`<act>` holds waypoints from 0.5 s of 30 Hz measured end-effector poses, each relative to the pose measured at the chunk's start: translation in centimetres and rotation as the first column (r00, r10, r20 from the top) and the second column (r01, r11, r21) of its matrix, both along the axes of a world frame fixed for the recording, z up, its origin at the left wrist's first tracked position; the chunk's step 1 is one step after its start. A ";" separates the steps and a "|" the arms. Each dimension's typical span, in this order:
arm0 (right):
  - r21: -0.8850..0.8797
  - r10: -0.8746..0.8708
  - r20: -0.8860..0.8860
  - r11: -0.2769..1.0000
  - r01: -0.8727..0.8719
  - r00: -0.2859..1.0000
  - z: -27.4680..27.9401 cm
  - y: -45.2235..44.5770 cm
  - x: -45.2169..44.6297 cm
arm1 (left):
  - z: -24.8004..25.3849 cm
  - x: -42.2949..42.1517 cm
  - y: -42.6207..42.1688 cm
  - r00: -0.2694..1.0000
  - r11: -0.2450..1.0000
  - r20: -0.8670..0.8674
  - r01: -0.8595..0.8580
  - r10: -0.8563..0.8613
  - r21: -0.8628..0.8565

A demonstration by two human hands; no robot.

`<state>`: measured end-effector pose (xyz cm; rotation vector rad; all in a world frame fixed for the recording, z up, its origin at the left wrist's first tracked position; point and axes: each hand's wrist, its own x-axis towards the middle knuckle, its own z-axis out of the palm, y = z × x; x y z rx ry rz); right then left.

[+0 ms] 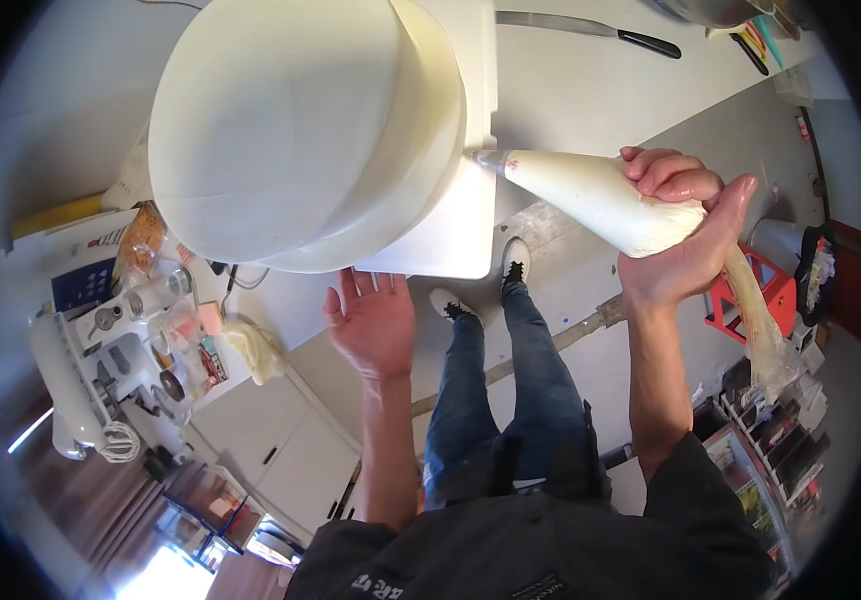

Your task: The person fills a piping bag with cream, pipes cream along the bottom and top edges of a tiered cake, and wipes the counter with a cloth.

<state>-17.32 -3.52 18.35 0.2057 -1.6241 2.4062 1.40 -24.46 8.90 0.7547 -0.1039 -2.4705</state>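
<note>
A large, smooth white cake (281, 120) stands on a white board (451, 245) with rounded corners. Around the full piping bag (591, 195), my right hand (681, 205) is closed, its twisted tail hanging below the fist. The bag's metal tip (489, 160) points left at the side of the cake, touching it or very near. Palm up, my left hand (376, 325) lies at the near edge of the cake and board with fingers stretched out. Its fingertips are hidden beneath that edge, so I cannot tell whether they touch the underside.
A long knife (591, 32) with a black handle lies on the table behind the board. On the left counter are a white stand mixer (76, 385), clear containers (161, 295) and a pale cloth (254, 348). A red stool-like object (759, 290) stands at right.
</note>
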 end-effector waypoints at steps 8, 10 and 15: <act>-0.008 0.010 0.027 1.000 -0.010 1.000 -0.7 -0.1 0.1 | 0.7 0.0 -0.2 0.992 0.995 0.074 0.103 -0.104 0.012; -0.022 0.025 0.030 0.999 -0.024 0.999 -0.9 -0.2 0.3 | 0.6 0.3 -0.7 0.987 0.990 0.083 0.142 -0.140 -0.021; 0.011 0.033 0.017 0.999 -0.033 0.999 -0.9 -0.7 0.4 | 0.8 0.4 -1.2 0.983 0.986 0.089 0.163 -0.160 -0.035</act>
